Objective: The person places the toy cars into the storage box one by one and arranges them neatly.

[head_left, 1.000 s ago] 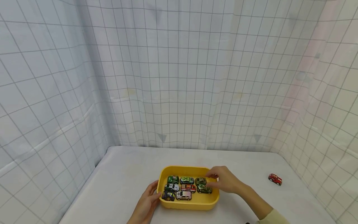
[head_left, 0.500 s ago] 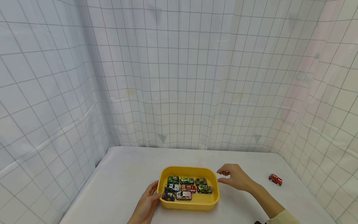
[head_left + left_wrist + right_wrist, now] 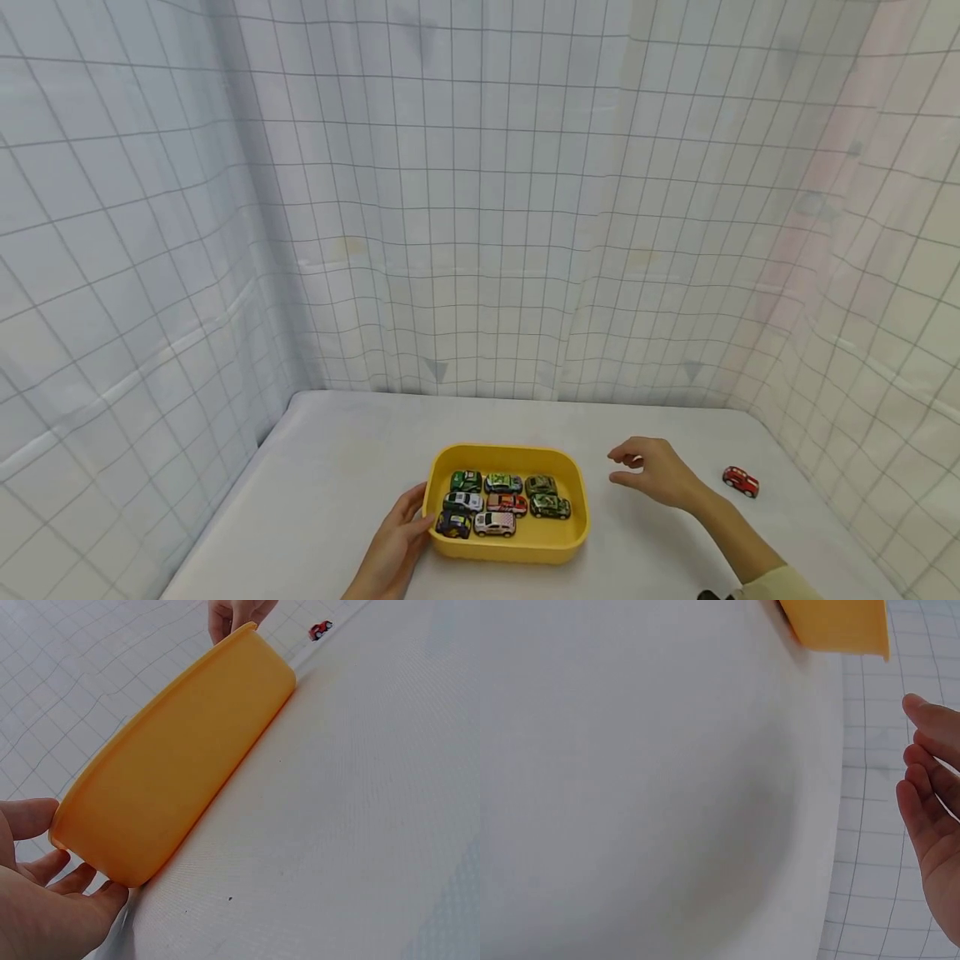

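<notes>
My left hand (image 3: 394, 540) grips the left end of a yellow plastic bin (image 3: 517, 552); in the left wrist view, the thumb is at its rim and the fingers (image 3: 73, 879) lie along the end wall. Inside the bin sit several small toy cars in rows, among them a white one (image 3: 494, 524), a red-orange one (image 3: 507, 505), a dark blue one (image 3: 453, 524) and a green camouflage one (image 3: 550, 506). To the right of the bin, my right hand (image 3: 658, 473) hovers over the table with loosely bent fingers and holds nothing. A red toy car (image 3: 741, 481) stands farther right.
A white-covered table (image 3: 337, 450) carries the bin and the red car. White curtains with a grid pattern (image 3: 480, 250) enclose it at the back and on both sides. The bin's right front part has bare floor beside the cars.
My right hand has withdrawn from the green camouflage cars, out over the bin's right rim, and moved right toward the red car. My left hand and the bin have stayed put.
</notes>
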A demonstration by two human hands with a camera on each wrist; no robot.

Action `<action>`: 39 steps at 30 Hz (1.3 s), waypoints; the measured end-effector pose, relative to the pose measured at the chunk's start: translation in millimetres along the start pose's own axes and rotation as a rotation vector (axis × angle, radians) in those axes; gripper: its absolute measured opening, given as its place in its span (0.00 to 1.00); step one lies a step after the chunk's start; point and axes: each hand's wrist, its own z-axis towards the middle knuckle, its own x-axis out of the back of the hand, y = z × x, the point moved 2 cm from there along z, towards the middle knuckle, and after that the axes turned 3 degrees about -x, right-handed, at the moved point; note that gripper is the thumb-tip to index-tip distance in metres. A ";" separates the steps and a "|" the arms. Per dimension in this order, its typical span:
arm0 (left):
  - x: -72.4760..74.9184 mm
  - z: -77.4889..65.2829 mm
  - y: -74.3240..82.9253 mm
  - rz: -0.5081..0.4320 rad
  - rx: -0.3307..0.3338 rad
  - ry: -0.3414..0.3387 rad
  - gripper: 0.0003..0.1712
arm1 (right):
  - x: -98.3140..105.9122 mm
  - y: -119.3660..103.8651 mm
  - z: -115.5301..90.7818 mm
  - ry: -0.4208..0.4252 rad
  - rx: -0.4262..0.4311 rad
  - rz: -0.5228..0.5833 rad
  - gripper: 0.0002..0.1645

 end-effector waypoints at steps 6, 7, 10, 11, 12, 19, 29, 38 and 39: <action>0.2 -0.1 0.4 0.000 0.006 0.009 0.38 | 5.5 16.8 -6.5 0.010 -0.071 -0.009 0.16; 0.1 -0.2 0.7 0.000 0.006 0.008 0.38 | 6.4 19.4 -7.2 0.012 -0.083 -0.012 0.17; -0.1 0.0 1.0 -0.002 0.006 0.005 0.37 | 9.1 25.0 -9.8 0.020 -0.115 -0.023 0.17; -0.1 0.1 0.8 -0.002 0.007 0.006 0.37 | 10.0 26.4 -10.9 0.022 -0.126 -0.025 0.17; 0.1 0.1 0.5 0.000 0.007 0.004 0.38 | 10.9 27.9 -12.0 0.024 -0.136 -0.029 0.18; 0.2 0.5 1.4 0.005 0.009 0.016 0.38 | 18.7 38.7 -17.0 0.072 -0.181 -0.026 0.18; -1.8 -0.6 0.6 0.012 0.015 0.023 0.37 | 32.2 56.9 -30.5 0.111 -0.187 -0.010 0.18; -2.8 0.1 0.1 0.017 0.017 0.020 0.38 | 46.8 77.0 -46.6 0.135 -0.216 -0.055 0.19; -2.7 0.2 -0.1 0.018 0.017 0.019 0.38 | 47.6 79.6 -48.9 0.136 -0.221 -0.061 0.20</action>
